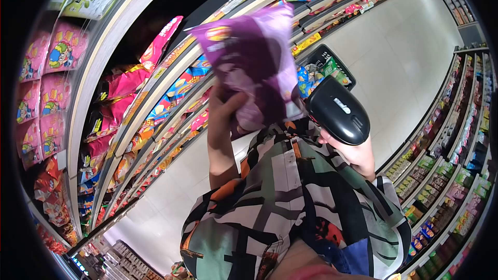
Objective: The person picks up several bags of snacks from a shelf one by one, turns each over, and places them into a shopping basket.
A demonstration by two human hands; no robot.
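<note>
Patterned shirt (290, 202) below; snack shelves (150, 98) flank purple bag (254, 62), scanner (337, 110).

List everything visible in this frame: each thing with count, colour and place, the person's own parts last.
Snack bag: one, purple, held up at centre, blurred.
Barcode scanner: one, black, right of the bag, pointing towards it.
Snack shelves: several tiers, pale edged, left and top, stocked with pink, red, orange and blue packets.
Basket: one, black, on the floor behind the bag, holding green and blue packs.
Opposite shelves: several tiers, right edge, small mixed-colour goods.
Floor: pale tiles, aisle between the shelves.
Patterned shirt: one, multicoloured, bottom centre.
Left hand: gripping the bag's lower edge.
Right hand: gripping the scanner's handle.
</note>
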